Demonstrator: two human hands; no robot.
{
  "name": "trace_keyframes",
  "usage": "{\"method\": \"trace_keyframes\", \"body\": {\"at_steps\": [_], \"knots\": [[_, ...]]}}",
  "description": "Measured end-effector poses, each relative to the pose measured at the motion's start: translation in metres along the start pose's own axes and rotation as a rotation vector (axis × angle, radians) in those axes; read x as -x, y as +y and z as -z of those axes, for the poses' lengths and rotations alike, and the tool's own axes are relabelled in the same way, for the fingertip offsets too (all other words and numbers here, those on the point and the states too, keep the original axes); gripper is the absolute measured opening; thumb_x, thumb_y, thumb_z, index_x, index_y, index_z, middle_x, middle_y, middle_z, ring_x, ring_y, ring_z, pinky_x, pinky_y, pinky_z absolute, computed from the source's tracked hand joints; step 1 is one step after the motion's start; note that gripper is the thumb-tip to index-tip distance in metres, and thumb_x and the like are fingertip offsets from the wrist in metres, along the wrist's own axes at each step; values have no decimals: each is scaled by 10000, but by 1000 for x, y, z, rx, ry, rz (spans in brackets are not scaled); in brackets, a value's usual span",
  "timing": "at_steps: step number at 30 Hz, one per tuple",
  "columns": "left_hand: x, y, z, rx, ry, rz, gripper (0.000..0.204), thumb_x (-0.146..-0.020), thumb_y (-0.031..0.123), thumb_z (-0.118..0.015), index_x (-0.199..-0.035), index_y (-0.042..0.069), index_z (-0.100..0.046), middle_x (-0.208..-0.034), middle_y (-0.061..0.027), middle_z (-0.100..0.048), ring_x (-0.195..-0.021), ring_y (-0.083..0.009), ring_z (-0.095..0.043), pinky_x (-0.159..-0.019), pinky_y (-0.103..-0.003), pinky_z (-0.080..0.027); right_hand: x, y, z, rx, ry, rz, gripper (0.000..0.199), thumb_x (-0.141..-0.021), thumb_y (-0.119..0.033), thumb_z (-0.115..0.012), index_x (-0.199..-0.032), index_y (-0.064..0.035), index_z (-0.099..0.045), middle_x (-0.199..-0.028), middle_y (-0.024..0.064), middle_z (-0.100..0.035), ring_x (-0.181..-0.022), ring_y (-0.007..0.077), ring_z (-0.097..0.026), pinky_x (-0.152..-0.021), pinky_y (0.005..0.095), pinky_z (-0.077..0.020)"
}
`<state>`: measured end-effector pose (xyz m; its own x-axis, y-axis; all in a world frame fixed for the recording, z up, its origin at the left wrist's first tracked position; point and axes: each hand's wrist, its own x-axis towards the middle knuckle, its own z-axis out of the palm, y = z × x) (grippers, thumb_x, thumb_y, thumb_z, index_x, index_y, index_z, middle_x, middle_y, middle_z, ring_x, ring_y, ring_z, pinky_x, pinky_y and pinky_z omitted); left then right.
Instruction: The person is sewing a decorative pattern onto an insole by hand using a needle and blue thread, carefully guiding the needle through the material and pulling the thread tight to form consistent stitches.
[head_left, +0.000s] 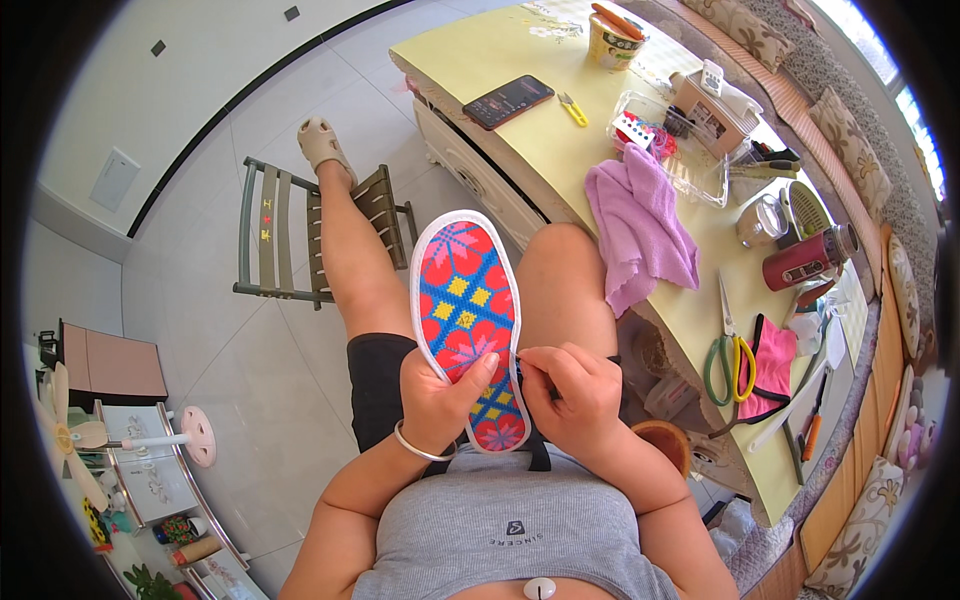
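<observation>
My left hand [438,402] is closed round the lower part of an embroidered insole [462,290], its thumb pressed flat on the patterned face. The insole has a white rim and red flowers with blue and yellow stitching. It is held up above my lap, toe end away from me. At the insole's right edge, my right hand [578,395] is closed in a pinch, fingertips close against the white rim. Whatever lies between those fingertips is too small to make out. A bangle circles my left wrist.
On the yellow-topped table [560,150] at my right lie a phone [508,102], yellow thread snips [573,110], a purple towel [640,225], a clear plastic box [695,180], scissors [730,350] and a maroon flask [805,260]. My leg rests on a folding chair [275,230].
</observation>
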<state>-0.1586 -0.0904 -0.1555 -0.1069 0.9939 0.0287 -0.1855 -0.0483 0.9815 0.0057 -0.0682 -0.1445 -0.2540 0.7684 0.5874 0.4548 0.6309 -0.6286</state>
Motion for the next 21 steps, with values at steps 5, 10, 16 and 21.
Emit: {"method": "trace_keyframes", "body": {"at_steps": [5,10,16,21], "knots": [[0,-1,-2,-11,8,-31,182,-861,38,-666,-1024,-43,-662,-970,-87,-713,-853,-128,-668,-766,-273,-538,0,0,-1,4,7,-7,126,-732,28,-679,-834,-23,-627,-622,75,-550,-527,234,-576,-479,337,-457],[0,-1,-2,-72,8,-98,167,-860,40,-666,-1004,-45,-665,-944,-84,-716,-836,-127,-669,-753,-273,-536,1,0,-1,20,4,-5,126,-729,26,-676,-833,-23,-627,-622,76,-554,-529,235,-580,-480,337,-459],[0,1,-3,-106,6,-118,155,-858,39,-666,-991,-42,-670,-923,-78,-718,-819,-123,-669,-738,-272,-537,2,1,-2,13,16,-5,127,-725,29,-673,-830,-24,-626,-620,74,-555,-525,234,-580,-478,336,-459],[1,0,-5,-69,13,-91,150,-857,30,-665,-989,-40,-670,-923,-75,-717,-816,-120,-667,-737,-269,-536,3,1,-2,6,23,-5,130,-721,32,-674,-826,-27,-626,-612,71,-546,-519,232,-573,-473,336,-453]]}}
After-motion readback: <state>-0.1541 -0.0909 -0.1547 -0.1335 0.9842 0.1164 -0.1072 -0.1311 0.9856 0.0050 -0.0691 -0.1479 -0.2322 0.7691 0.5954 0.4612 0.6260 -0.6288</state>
